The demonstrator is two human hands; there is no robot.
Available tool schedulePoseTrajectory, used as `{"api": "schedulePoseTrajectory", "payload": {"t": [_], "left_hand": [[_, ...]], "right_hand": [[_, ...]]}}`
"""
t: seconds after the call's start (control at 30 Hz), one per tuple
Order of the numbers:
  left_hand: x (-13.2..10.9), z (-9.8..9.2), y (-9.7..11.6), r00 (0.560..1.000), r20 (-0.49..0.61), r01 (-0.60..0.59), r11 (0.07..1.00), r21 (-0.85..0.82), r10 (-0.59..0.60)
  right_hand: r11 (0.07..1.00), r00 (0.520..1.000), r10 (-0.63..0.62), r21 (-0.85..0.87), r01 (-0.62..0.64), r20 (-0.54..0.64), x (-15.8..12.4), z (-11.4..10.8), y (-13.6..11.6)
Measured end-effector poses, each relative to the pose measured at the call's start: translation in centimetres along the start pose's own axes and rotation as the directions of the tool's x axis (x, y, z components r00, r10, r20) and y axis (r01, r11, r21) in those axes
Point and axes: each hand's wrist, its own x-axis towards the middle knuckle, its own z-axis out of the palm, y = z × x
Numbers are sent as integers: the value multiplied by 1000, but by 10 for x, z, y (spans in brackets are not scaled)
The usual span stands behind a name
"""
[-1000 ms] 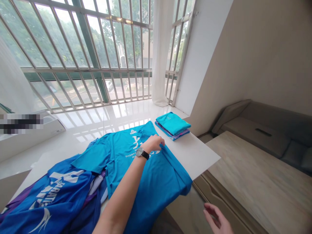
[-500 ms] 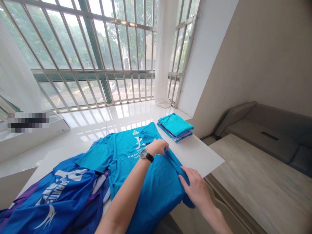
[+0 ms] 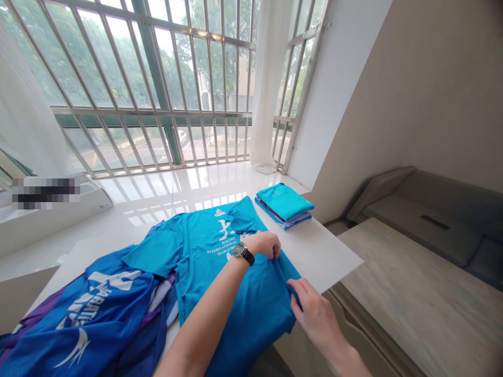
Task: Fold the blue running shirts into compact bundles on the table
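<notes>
A bright blue shirt (image 3: 198,283) lay spread out in the middle of a white top (image 3: 328,254), with its near end going past the edge. It had white writing on its chest, and some of the letters were hidden by the left arm. One sleeve was tucked in over the chest, and the other sleeve stuck out to the left. The left hand (image 3: 267,244) was bent over the right side of the shirt and pinched the cloth there. A round watch (image 3: 242,253) with a black strap was on that wrist. The right hand (image 3: 314,309) was nearer and more to the right, and it pinched the same side of the shirt between its thumb and fingers. The two hands were close but did not touch. Far to the right, near the shirt, sat a neat pile of folded clothes (image 3: 285,201) with a blue-green one on top. On the near left was a messy heap of clothes (image 3: 106,314), dark blue and purple, and the left sleeve lay on it. At the far side were a white curtain (image 3: 265,94) and a window with metal bars (image 3: 129,111)
</notes>
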Motion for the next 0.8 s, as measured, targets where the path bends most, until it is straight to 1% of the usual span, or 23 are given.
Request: {"api": "schedulePoseTrajectory", "payload": {"t": [0.13, 0.27, 0.33, 0.4, 0.47, 0.53, 0.6, 0.63, 0.7, 0.77, 0.8], "left_hand": [[1, 0, -4, 1000, 14, -14, 1000, -18, 15], [1, -1, -2, 999, 7, -40, 999, -21, 41], [1, -2, -2, 999, 8, -46, 999, -20, 47], [2, -2, -3, 999, 9, -51, 999, -21, 51], [2, -2, -4, 999, 11, -53, 998, -21, 53], [3, -1, -5, 998, 14, -53, 998, -22, 53], [3, 0, -5, 998, 15, -53, 998, -24, 53], [3, 0, -4, 999, 15, -52, 998, -25, 53], [1, -2, -5, 999, 22, -47, 998, -33, 47], [-1, -6, -7, 998, 49, -32, 998, -48, 34], [-3, -9, -9, 998, 65, -19, 998, -56, 22]], "right_hand": [[998, 989, -25, 53, 33, -148, -32, 12, 7], [993, 960, 32, 118, 2, -277, -51, 31, 15], [985, 930, 58, 173, 6, -362, -56, 45, 17], [971, 884, 83, 237, 32, -460, -59, 58, 19], [954, 844, 126, 296, 40, -521, -61, 68, 19], [941, 830, 159, 337, 37, -535, -65, 74, 17], [931, 837, 149, 359, 60, -526, -71, 75, 12], [924, 851, 134, 375, 78, -507, -75, 75, 9], [890, 897, 113, 444, 99, -427, -83, 74, 5], [838, 943, 123, 541, 68, -309, -90, 70, 7], [811, 955, 147, 584, 33, -259, -93, 67, 11]]}}
